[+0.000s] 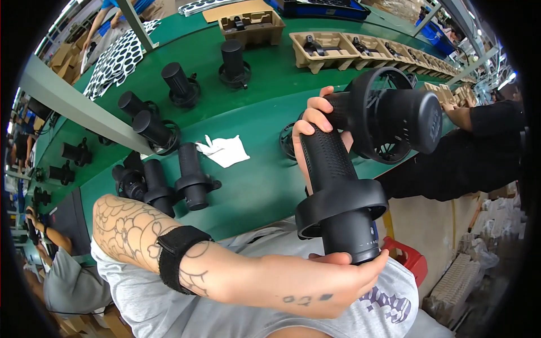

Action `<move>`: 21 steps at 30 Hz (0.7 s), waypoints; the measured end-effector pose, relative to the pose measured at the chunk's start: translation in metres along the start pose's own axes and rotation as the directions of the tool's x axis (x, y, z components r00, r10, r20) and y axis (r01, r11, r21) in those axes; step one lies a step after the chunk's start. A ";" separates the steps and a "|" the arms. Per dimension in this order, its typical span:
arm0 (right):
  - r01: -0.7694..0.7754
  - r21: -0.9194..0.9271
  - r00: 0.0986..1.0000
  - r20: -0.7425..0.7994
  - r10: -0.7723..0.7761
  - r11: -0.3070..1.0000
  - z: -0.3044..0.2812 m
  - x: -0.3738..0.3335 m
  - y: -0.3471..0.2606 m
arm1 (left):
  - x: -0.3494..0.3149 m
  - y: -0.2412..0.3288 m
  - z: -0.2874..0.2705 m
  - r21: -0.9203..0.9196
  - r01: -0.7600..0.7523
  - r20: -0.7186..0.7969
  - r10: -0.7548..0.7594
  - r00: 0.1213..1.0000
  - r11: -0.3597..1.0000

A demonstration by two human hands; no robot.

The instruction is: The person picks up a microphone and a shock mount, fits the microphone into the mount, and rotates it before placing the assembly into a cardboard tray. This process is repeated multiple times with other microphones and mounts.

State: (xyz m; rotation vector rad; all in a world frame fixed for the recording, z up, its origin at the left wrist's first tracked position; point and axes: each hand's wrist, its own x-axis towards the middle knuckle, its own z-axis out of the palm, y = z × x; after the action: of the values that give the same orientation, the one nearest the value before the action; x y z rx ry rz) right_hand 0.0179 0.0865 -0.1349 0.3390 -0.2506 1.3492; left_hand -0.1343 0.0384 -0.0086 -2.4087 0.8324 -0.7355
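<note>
A black microphone (332, 169) with a textured grille and a wide ring round its body is tilted in front of me. My left hand (352, 276) reaches across and is closed on its lower end, thumb and fingers at the rim. Fingers of my right hand (315, 121) wrap the grille end. A second black microphone (420, 118) with a spoked ring points right, its narrow end also in the right hand's fingers. The right forearm is hidden behind the microphones. Below the right hand, part of another black ring (286, 141) shows on the green table (242, 197).
Several black microphones (191, 174) stand or lean on the table at left, beside a crumpled white cloth (225, 151). Cardboard trays (324, 53) with black parts line the far side. A grey post (84, 107) rises at left. A co-worker's arm (484, 118) is at right.
</note>
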 end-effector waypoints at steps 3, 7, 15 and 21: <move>0.025 0.020 0.997 0.069 -0.026 0.999 0.006 0.004 0.001 | 0.006 -0.001 -0.001 0.035 0.011 -0.084 -0.008 0.996 0.999; -0.017 0.098 0.997 0.072 0.010 0.995 -0.008 0.013 -0.001 | 0.009 -0.008 0.003 -0.028 -0.069 0.075 0.071 0.995 0.997; 0.189 -0.351 0.981 0.038 -0.188 0.917 -0.009 -0.006 -0.100 | -0.038 -0.045 0.008 -0.096 -0.267 0.003 0.269 0.963 0.959; 0.440 -0.731 0.811 0.073 -0.581 0.522 0.040 -0.003 -0.062 | -0.086 -0.004 0.026 -0.047 0.177 0.105 -0.171 0.980 0.983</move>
State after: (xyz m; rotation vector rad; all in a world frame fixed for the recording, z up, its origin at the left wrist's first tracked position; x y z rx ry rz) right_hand 0.0787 0.0572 -0.1047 -0.3789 -0.4689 0.5831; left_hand -0.1742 0.1056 -0.0535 -2.5699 0.6155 -0.6560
